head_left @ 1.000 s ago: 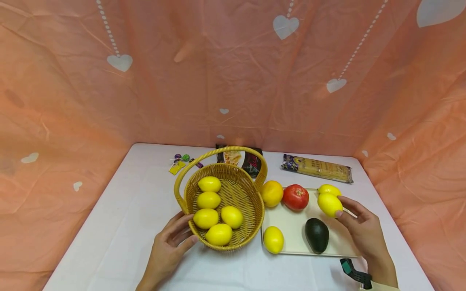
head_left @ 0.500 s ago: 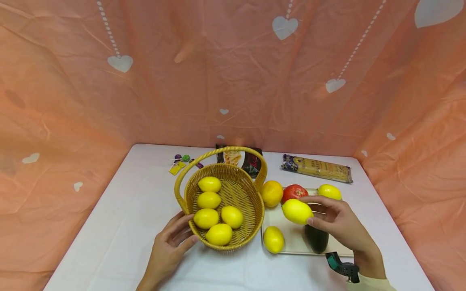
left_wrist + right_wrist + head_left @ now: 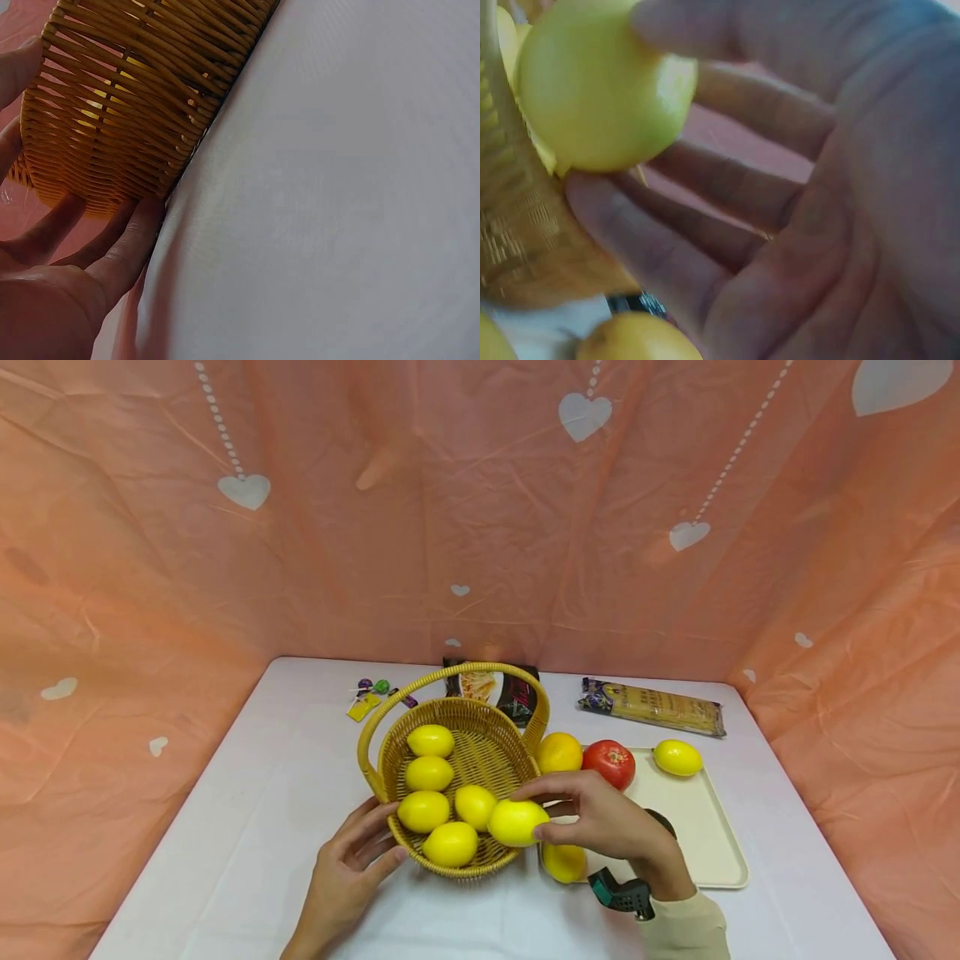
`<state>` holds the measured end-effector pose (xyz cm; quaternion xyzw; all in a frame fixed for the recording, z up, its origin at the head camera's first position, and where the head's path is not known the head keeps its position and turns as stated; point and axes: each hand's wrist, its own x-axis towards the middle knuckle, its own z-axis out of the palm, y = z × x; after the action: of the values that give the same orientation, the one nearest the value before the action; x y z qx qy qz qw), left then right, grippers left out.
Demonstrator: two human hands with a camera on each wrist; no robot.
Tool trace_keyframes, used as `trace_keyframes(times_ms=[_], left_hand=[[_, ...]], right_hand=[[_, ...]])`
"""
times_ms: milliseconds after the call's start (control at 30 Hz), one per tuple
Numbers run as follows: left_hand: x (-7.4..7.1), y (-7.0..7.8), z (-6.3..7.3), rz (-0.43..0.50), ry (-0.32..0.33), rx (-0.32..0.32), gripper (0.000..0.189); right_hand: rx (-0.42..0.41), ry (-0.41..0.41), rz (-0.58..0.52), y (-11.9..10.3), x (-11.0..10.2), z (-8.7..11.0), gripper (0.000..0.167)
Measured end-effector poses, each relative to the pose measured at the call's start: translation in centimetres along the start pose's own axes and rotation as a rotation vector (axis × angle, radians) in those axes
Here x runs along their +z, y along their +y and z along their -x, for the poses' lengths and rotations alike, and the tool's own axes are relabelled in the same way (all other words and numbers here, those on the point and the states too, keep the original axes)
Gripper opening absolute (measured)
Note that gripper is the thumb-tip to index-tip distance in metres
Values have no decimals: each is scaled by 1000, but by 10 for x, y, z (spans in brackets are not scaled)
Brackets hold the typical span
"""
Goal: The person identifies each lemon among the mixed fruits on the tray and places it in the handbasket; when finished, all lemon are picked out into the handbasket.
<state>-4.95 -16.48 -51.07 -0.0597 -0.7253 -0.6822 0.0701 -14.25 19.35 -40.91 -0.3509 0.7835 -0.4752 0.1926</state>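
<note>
My right hand (image 3: 600,814) pinches a lemon (image 3: 517,823) between thumb and fingers, over the right front rim of the wicker basket (image 3: 491,747). In the right wrist view this lemon (image 3: 604,90) appears beside the basket wall (image 3: 525,217). Several lemons (image 3: 430,773) lie inside the basket, mostly along its left and front. My left hand (image 3: 348,868) rests against the basket's left side, fingers spread and thumb near the front. The left wrist view shows its fingers (image 3: 127,240) touching the woven wall (image 3: 142,97) low down, close to the tablecloth.
Right of the basket lies a cream tray (image 3: 712,827) with a red pomegranate (image 3: 609,764), a lemon (image 3: 678,758) and a mostly hidden dark avocado (image 3: 662,821). An orange (image 3: 560,752) and another lemon (image 3: 564,862) sit at its left. Behind are candies (image 3: 365,705), a black packet (image 3: 517,697) and a noodle packet (image 3: 660,708).
My right hand has carried the lemon leftward from the tray's right side, across the tray, to the basket's right rim. The left hand and basket have stayed put.
</note>
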Motion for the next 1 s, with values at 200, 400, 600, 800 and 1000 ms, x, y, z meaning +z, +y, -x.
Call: trace_keyframes(times_ms=[200,400,600,800,1000], left_hand=[[0,1,1,-6,6,-10,55],[0,2,1,-15,13,-30,54],[0,2,0,-17,13,-23,55],[1,2,-1,-9,7,-23,56],[0,1,-1,-15,7,-17,56]], right_hand=[[56,-91,105,-7,20,-24,37],[18,-125,153,-9,42,-40,36],[-36,-65,227,-11,58,-44,37],[-40,112,49,-2,50,-21,40],[-67,260,-145,17,28,19,38]])
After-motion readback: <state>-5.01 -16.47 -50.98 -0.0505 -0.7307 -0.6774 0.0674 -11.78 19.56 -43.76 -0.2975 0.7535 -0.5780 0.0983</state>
